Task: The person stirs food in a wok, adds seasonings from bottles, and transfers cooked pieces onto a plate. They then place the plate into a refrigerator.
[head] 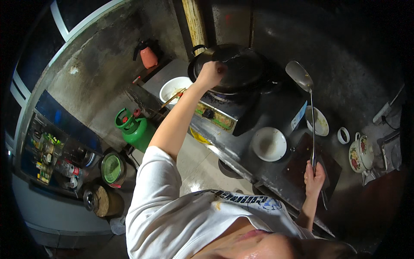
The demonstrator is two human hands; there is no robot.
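My left hand is closed around the dark knob of a wide lid. The lid sits over a black wok on a gas stove, and whether it is lifted at all cannot be told. In my right hand is the handle of a long metal cooking spatula, its broad head raised over the counter. A white bowl with some food and wooden chopsticks across it stands just left of the wok. Between the stove and my right hand lies another white bowl.
A third bowl with residue, a dark cutting board and a flowered enamel pot occupy the counter's right side. A green gas cylinder stands beside the counter's left end. An orange spray bottle is near the wall.
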